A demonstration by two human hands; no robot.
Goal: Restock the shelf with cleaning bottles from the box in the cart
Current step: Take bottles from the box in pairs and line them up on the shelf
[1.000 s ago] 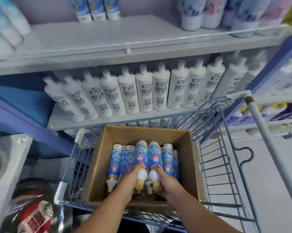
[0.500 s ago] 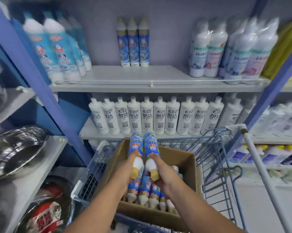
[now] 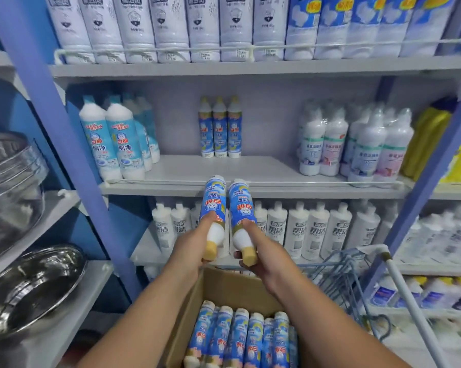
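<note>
My left hand (image 3: 192, 245) grips a blue-and-white cleaning bottle (image 3: 215, 197) by its neck, base pointing at the shelf. My right hand (image 3: 264, 248) grips a second, matching bottle (image 3: 240, 203) beside it. Both bottle bases hang level with the front rail of the middle shelf (image 3: 272, 168). Three matching bottles (image 3: 220, 128) stand upright at the back of that shelf. Below my arms, the cardboard box (image 3: 224, 285) in the cart holds several more of these bottles (image 3: 240, 338) lying side by side.
Pale blue bottles (image 3: 112, 139) stand at the shelf's left, shrink-wrapped white bottles (image 3: 357, 144) at its right. White bottles (image 3: 311, 229) line the shelf below. The blue wire cart (image 3: 343, 266) with its handle (image 3: 410, 301) is on the right. Steel bowls (image 3: 30, 288) sit left.
Both hands have lifted the two bottles out of the box and up toward the middle shelf. My view has tilted upward, showing more of the upper shelves.
</note>
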